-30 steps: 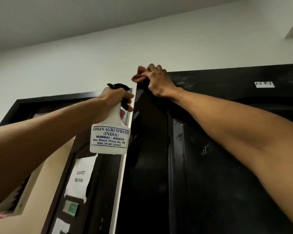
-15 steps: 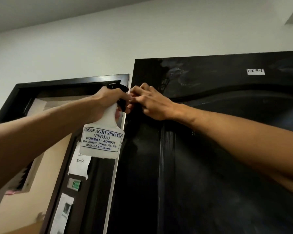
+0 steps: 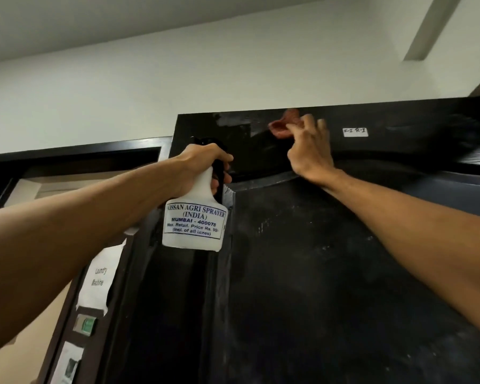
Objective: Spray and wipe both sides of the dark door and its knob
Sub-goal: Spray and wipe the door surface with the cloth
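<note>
overhead, crumpled reddish cloth (image 3: 281, 127) on glossy door (image 3: 330, 273) beside white bottle (image 3: 194, 225)

Most of red cloth (image 3: 281, 126) hidden behind right hand (image 3: 311, 152) & blurred, trigger of spray bottle (image 3: 194, 223) covered by left hand (image 3: 203, 164), dark door (image 3: 316, 273) cut off btm/right, small white label (image 3: 355, 131) txt too small to read, laundry notice (image 3: 100, 284) partly behind left forearm (image 3: 67, 245).
</note>
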The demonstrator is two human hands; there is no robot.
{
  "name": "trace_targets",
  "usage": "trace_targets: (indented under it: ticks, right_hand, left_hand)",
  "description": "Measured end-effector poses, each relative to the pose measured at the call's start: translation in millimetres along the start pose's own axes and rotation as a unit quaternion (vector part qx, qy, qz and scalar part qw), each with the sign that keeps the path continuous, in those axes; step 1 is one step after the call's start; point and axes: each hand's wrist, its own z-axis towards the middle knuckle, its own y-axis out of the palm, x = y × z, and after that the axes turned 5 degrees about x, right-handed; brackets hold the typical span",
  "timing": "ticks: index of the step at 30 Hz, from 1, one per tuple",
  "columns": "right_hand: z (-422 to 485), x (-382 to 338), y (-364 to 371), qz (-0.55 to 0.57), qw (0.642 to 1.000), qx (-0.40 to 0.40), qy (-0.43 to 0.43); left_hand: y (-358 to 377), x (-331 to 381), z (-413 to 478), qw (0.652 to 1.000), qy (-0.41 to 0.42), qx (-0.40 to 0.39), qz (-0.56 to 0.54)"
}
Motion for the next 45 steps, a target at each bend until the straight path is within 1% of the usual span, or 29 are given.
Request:
trace_targets:
  ticks: [1,2,3,6,7,8,9,11,12,13,15,17,20,21,23,24,26,29,31,32,34,36,38,40,42,43,44,45]
  right_hand:
    - [3,11,-5,-0.018,0.999,0.005,0.05]
    - [4,12,-7,-0.03,0.997,-0.001,0.07]
    - [3,10,-8,-0.031,0.998,-0.008,0.056]
    - [-5,-3,-2,0.018,0.997,-0.039,-0.065]
    - [-5,-3,-1,0.024,0.995,-0.044,-0.086]
    - [0,2,-1,0.018,0.996,-0.037,-0.08]
    - [7,11,-3,0.008,0.999,-0.019,-0.045]
    - [22,23,-4,-0.007,0.998,0.02,0.062]
    - [26,24,-3,-0.016,0.995,0.026,0.094]
    - [30,17,1,-0.022,0.995,0.025,0.096]
    - [35,-9,11,-0.016,0.999,0.008,0.043]
    - [40,-44,23,0.009,0.999,-0.025,-0.047]
    - [50,-97,35,0.008,0.977,-0.087,-0.197]
    - [54,-108,38,0.005,0.97,-0.097,-0.222]
    - [60,-115,40,0.012,0.967,-0.109,-0.231]
    - [63,-109,40,0.021,0.968,-0.105,-0.227]
    - [66,-76,31,0.03,0.979,-0.094,-0.177]
    - [72,3,9,-0.023,0.998,-0.023,-0.045]
    - [66,45,-3,-0.053,0.998,0.009,0.041]
    - [60,54,-6,-0.06,0.996,0.017,0.063]
    - [43,44,-5,-0.049,0.996,0.022,0.072]
    - [23,12,3,-0.023,0.999,0.016,0.043]
    - [4,-31,14,0.006,1.0,-0.006,-0.011]
    - [-13,-75,26,0.028,0.994,-0.043,-0.101]
    - [-23,-105,34,0.045,0.974,-0.09,-0.202]
    - [-23,-110,34,0.046,0.966,-0.107,-0.233]
    - [-19,-109,34,0.039,0.964,-0.111,-0.239]
    - [-16,-108,34,0.036,0.968,-0.104,-0.223]
  left_hand:
    - [8,4,4,1.0,0.0,0.0,-0.001]
    - [14,9,6,1.0,-0.001,-0.003,0.0]
    - [22,13,8,1.0,-0.003,-0.004,0.006]
    - [39,21,12,1.0,-0.002,0.002,0.013]
    - [41,23,13,1.0,-0.003,0.004,0.009]
    - [43,25,15,1.0,-0.003,0.005,0.003]
    - [43,28,17,1.0,-0.003,0.003,-0.002]
    - [38,34,23,1.0,0.004,0.006,-0.003]
    - [34,37,25,1.0,0.006,0.01,0.001]
    - [29,40,28,1.0,0.009,0.016,0.005]
    - [16,45,32,1.0,0.014,0.026,0.005]
    - [3,49,36,0.999,0.018,0.031,0.005]
    - [-15,55,41,0.999,0.024,0.038,0.015]
    - [-20,57,41,0.998,0.027,0.045,0.021]
    - [-26,60,41,0.998,0.031,0.053,0.031]
    - [-28,61,41,0.997,0.035,0.053,0.031]
    - [-27,59,41,0.997,0.036,0.057,0.03]
    - [-18,54,37,0.998,0.028,0.047,0.021]
    - [-13,53,33,0.999,0.025,0.037,0.018]
    - [-11,54,31,0.999,0.027,0.034,0.017]
    - [-9,51,26,0.999,0.026,0.033,0.017]
    - [-11,41,20,0.999,0.016,0.032,0.019]
    - [-16,29,13,0.999,0.002,0.036,0.028]
    - [-21,17,9,0.998,-0.009,0.042,0.037]
    - [-30,7,3,0.998,-0.023,0.05,0.039]
    - [-35,2,-1,0.997,-0.03,0.051,0.041]
    - [-40,-1,-4,0.997,-0.035,0.05,0.043]
    - [-50,-5,-8,0.997,-0.042,0.053,0.047]
